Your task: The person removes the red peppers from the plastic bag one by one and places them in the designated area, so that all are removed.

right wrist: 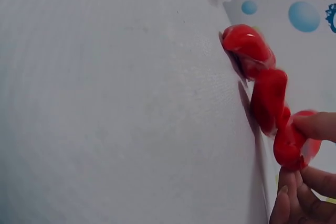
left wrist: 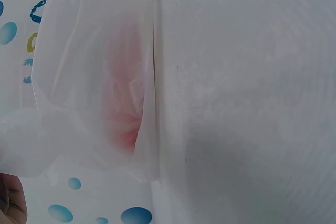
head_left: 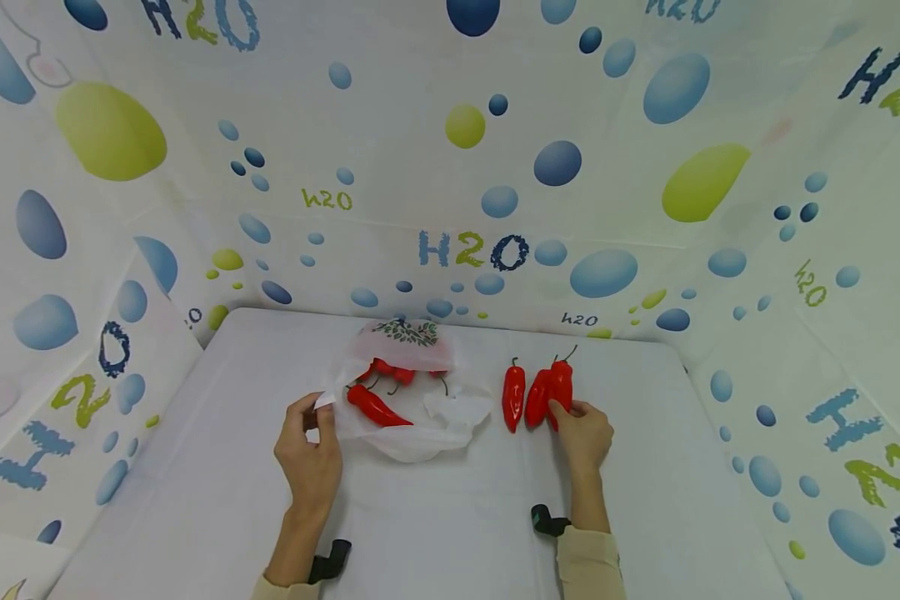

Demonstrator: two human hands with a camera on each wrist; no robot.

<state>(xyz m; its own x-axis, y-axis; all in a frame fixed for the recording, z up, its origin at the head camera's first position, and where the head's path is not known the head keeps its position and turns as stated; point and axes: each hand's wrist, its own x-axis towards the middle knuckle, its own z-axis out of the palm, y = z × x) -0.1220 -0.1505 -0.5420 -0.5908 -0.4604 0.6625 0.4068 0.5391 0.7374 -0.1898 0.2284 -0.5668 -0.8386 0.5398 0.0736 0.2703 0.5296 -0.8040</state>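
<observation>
Beige sleeve is closest. Right hand, fingers curled, pinches a red pepper at the head view's 4 o'clock; long axis roughly 12-to-6, stem leaning toward 1. Left hand pinches the white bag edge, around 8.

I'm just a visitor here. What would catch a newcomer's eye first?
Probably the bright red peppers: three right of the white bag, more in its open mouth. The right hand grips the rightmost pepper, while the left hand pinches the bag's left edge. Next, perhaps, the backdrop behind the table, with blue and green spots and "H2O" lettering.
</observation>
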